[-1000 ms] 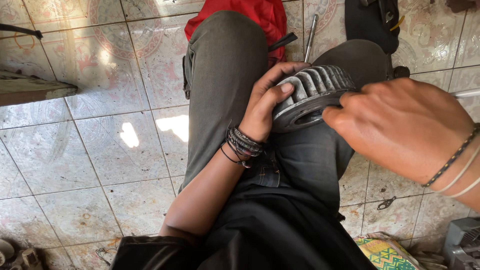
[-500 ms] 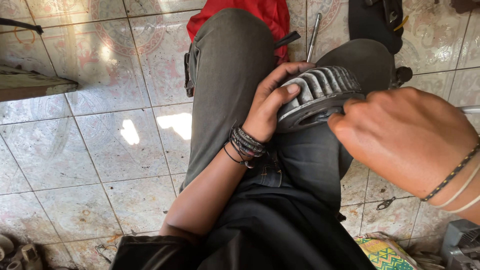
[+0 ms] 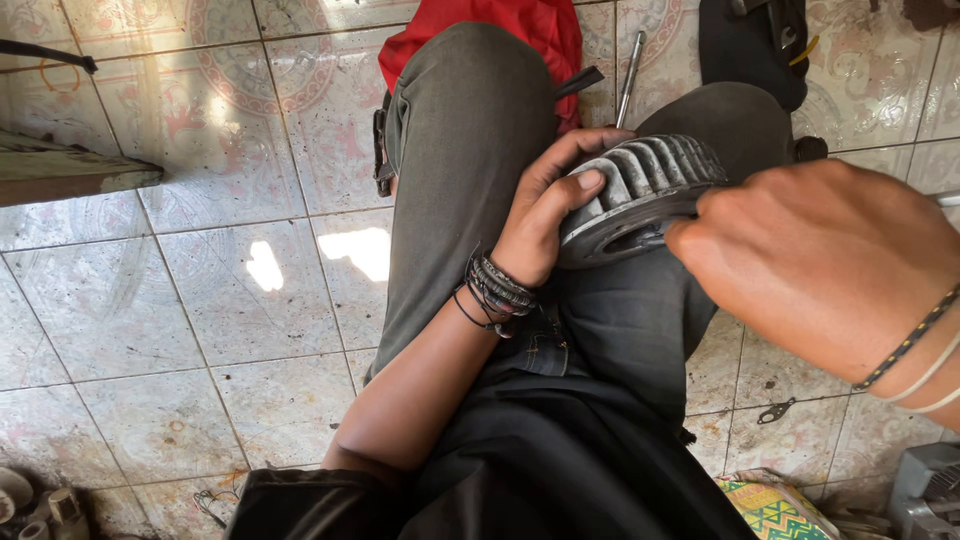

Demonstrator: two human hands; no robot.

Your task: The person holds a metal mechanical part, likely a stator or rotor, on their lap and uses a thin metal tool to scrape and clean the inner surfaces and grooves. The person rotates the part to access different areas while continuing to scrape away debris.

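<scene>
The tiled floor [image 3: 200, 300] filled most of the view, pale and patterned. On it the person sat with both knees raised in grey trousers [image 3: 470, 150], a red cloth [image 3: 520, 30] lying beyond the left knee. Across the right thigh rested a round grey metal gear [image 3: 640, 195], tilted so its toothed face looked up and away from the person and its flat rim faced down toward the lap; its widest span ran left to right. The right hand [image 3: 820, 260] closed over the gear's right edge, fingers curled and hidden beneath. The left hand [image 3: 545, 215] cupped the left edge, thumb laid on the teeth, dark bracelets [image 3: 495, 285] at the wrist. A thin metal rod [image 3: 627, 75] lay on the tiles past the knees.
</scene>
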